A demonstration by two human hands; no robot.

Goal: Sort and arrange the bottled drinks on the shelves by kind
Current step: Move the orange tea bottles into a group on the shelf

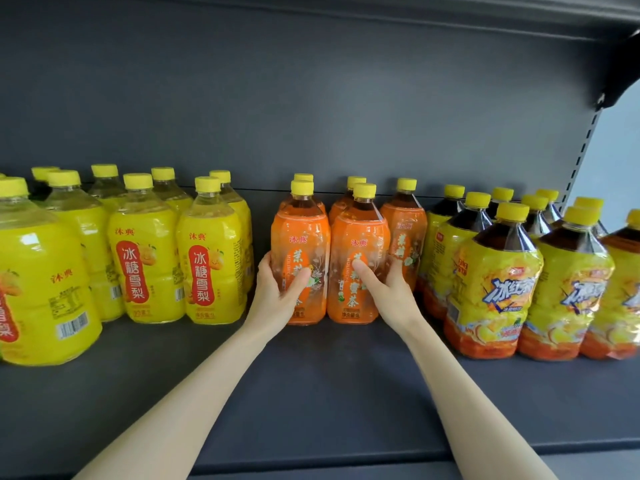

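Several orange-labelled tea bottles with yellow caps stand in the middle of the dark shelf (311,393). My left hand (277,292) wraps the lower left side of the front left orange bottle (300,244). My right hand (388,289) grips the front right orange bottle (358,247), thumb across its label and fingers around its right side. Both bottles stand upright on the shelf, side by side and touching. More orange bottles (405,226) stand behind and to the right.
Yellow pear-drink bottles (145,251) fill the shelf's left side. Dark iced-tea bottles with yellow and orange labels (498,282) crowd the right. The shelf's back panel (311,116) is close behind. Bare shelf lies in front of the orange bottles.
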